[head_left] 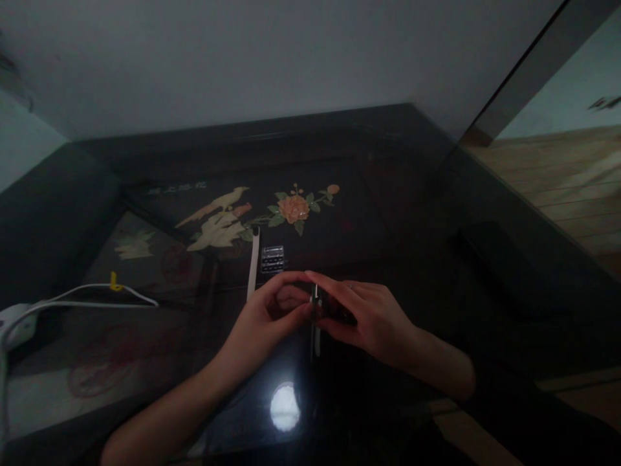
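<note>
My left hand [272,307] and my right hand [371,314] meet over the table, fingertips closed around a small dark object with a shiny edge [317,294]. It is seen edge-on and mostly covered by fingers, so its kind is unclear. Below it, a narrow pale strip [317,340] shows under the hands; whether it is attached cannot be made out. Just beyond my left hand lies a light-coloured strap [253,262] with a dark end. Beside that strap sits a small clear case [272,259] with several rows inside.
The glossy dark table [412,213] bears an inlaid bird and flower picture [294,208] and reflects a bright lamp. At the left are a white cable [87,303] with a yellow tie [114,282] and a white plug block [19,327]. A dark flat object [499,265] lies right.
</note>
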`<action>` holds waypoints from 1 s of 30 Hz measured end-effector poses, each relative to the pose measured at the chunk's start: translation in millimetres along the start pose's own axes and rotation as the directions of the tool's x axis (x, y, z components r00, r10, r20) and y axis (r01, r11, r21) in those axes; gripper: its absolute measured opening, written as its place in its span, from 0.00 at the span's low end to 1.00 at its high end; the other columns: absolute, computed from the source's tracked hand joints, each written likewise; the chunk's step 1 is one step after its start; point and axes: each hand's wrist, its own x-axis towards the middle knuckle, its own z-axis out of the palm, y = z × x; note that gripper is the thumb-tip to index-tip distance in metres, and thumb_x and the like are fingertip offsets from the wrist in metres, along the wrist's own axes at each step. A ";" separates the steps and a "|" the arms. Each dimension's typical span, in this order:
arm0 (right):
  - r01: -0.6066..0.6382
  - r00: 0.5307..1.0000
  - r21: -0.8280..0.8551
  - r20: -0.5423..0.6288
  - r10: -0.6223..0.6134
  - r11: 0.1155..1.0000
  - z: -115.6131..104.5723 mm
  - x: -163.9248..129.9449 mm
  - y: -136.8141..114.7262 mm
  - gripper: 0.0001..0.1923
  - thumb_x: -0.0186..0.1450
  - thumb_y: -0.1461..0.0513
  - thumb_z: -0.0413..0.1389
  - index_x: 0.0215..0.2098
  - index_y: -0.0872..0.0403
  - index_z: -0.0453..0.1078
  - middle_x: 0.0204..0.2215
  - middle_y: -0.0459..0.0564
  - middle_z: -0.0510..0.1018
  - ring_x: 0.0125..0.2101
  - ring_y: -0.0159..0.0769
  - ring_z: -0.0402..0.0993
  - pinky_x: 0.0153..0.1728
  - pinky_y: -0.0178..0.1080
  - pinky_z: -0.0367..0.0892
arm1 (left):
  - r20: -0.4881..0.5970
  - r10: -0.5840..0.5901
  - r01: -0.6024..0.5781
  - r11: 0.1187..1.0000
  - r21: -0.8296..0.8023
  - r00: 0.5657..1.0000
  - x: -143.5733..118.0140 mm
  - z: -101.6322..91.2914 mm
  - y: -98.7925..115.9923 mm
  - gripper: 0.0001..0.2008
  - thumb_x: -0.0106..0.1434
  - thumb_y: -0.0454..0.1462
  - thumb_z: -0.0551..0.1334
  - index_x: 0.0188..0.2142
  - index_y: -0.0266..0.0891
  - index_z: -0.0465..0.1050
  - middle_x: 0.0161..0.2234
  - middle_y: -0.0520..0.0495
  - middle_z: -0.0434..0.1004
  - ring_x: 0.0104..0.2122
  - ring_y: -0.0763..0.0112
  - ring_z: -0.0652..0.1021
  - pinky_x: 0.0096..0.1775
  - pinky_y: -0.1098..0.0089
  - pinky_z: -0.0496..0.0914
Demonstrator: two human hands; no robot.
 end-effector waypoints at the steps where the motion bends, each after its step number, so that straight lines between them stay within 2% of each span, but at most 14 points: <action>1: -0.015 1.000 0.019 -0.007 0.016 1.000 -1.1 0.2 0.6 0.25 0.70 0.56 0.53 0.62 0.56 0.58 0.33 0.48 0.79 0.29 0.32 0.76 0.31 0.33 0.70 | -0.002 -0.003 0.003 1.000 -0.015 1.000 -0.3 -1.0 0.0 0.14 0.56 0.32 0.69 0.43 0.40 0.74 0.28 0.54 0.81 0.30 0.76 0.81 0.35 0.78 0.75; 5: -0.096 0.995 0.079 -0.016 0.098 0.992 -4.7 0.8 7.1 0.23 0.70 0.55 0.52 0.60 0.54 0.60 0.31 0.46 0.77 0.27 0.31 0.73 0.28 0.32 0.68 | 0.021 -0.019 0.020 0.997 -0.074 1.000 0.2 -5.2 1.4 0.14 0.58 0.34 0.69 0.44 0.40 0.75 0.32 0.52 0.81 0.31 0.73 0.82 0.34 0.75 0.77; 9: -0.140 0.989 0.119 -0.034 0.145 0.983 -4.5 2.3 13.0 0.20 0.70 0.55 0.52 0.57 0.55 0.63 0.29 0.45 0.75 0.27 0.30 0.72 0.29 0.32 0.67 | -0.009 -0.016 0.015 0.991 -0.131 1.000 4.3 -9.7 4.7 0.14 0.58 0.34 0.69 0.44 0.40 0.75 0.33 0.52 0.81 0.29 0.74 0.82 0.33 0.76 0.77; 14: -0.142 0.986 0.136 -0.068 0.153 0.980 -3.6 5.2 13.9 0.16 0.70 0.57 0.52 0.53 0.55 0.66 0.29 0.44 0.75 0.26 0.29 0.71 0.30 0.32 0.66 | -0.081 -0.013 0.001 0.990 -0.144 0.997 9.4 -16.1 8.5 0.21 0.53 0.31 0.72 0.47 0.41 0.74 0.36 0.51 0.82 0.32 0.75 0.82 0.38 0.77 0.76; 20: -0.188 0.978 0.110 -0.071 0.196 0.976 -1.8 10.8 13.4 0.11 0.69 0.61 0.53 0.47 0.56 0.70 0.30 0.46 0.76 0.28 0.31 0.72 0.32 0.33 0.66 | -0.193 0.124 -0.143 0.986 -0.087 0.973 12.1 -24.9 15.6 0.25 0.49 0.32 0.74 0.48 0.39 0.74 0.35 0.51 0.81 0.32 0.76 0.80 0.38 0.77 0.75; 22: -0.183 0.982 0.061 -0.027 0.185 0.981 0.8 16.1 7.8 0.08 0.69 0.63 0.52 0.43 0.57 0.72 0.33 0.49 0.78 0.31 0.32 0.74 0.34 0.33 0.67 | -0.250 0.176 -0.204 0.975 -0.089 0.952 14.5 -29.6 20.6 0.25 0.49 0.32 0.74 0.48 0.38 0.74 0.35 0.50 0.81 0.31 0.76 0.80 0.36 0.76 0.75; 25: -0.122 0.984 -0.094 0.116 0.132 0.988 8.5 30.7 -7.9 0.07 0.68 0.65 0.52 0.40 0.57 0.73 0.36 0.51 0.78 0.37 0.35 0.75 0.39 0.35 0.68 | -0.308 0.234 -0.276 0.956 -0.100 0.922 18.9 -37.3 27.1 0.26 0.48 0.33 0.73 0.47 0.37 0.74 0.35 0.50 0.81 0.31 0.75 0.80 0.35 0.75 0.75; 30: -0.038 0.968 -0.181 0.237 0.081 0.983 36.1 66.5 -39.4 0.10 0.70 0.64 0.50 0.40 0.58 0.73 0.39 0.55 0.79 0.41 0.40 0.76 0.44 0.40 0.68 | -0.322 0.293 -0.332 0.941 -0.072 0.900 20.5 -42.3 28.1 0.24 0.50 0.34 0.72 0.48 0.36 0.74 0.37 0.47 0.81 0.31 0.74 0.80 0.34 0.75 0.75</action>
